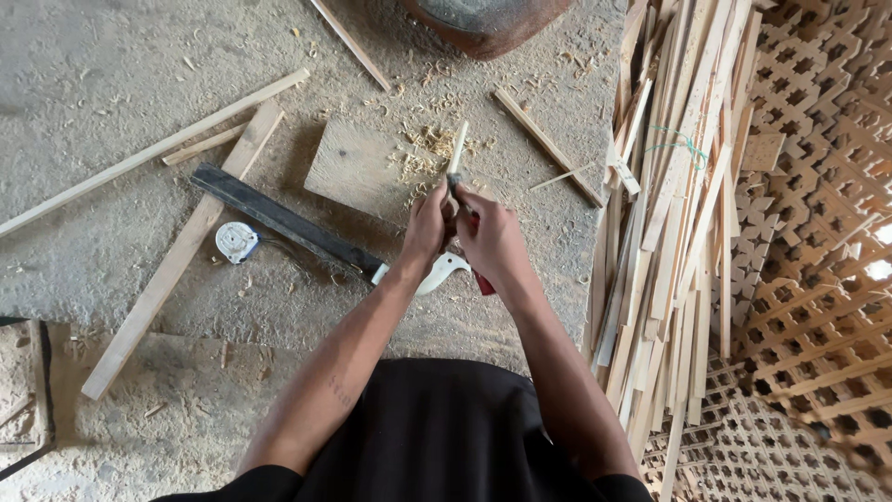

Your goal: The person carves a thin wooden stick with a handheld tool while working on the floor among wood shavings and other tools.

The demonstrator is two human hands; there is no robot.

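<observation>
A: Gripping check: left hand (426, 228) closed round thin wooden stick (456, 149), upright over the board (358, 167) on the floor.

B: Right hand (492, 237) clamps red-handled blade (453, 191). Risk: fingers just beside edge; a slip likely cuts.

I see a woodworking shop: shavings (429, 149) on the dusty floor (93, 84), a slat stack (669, 232), lattice panels (818, 232), a saw (307, 228) and a tape measure (237, 242).
</observation>
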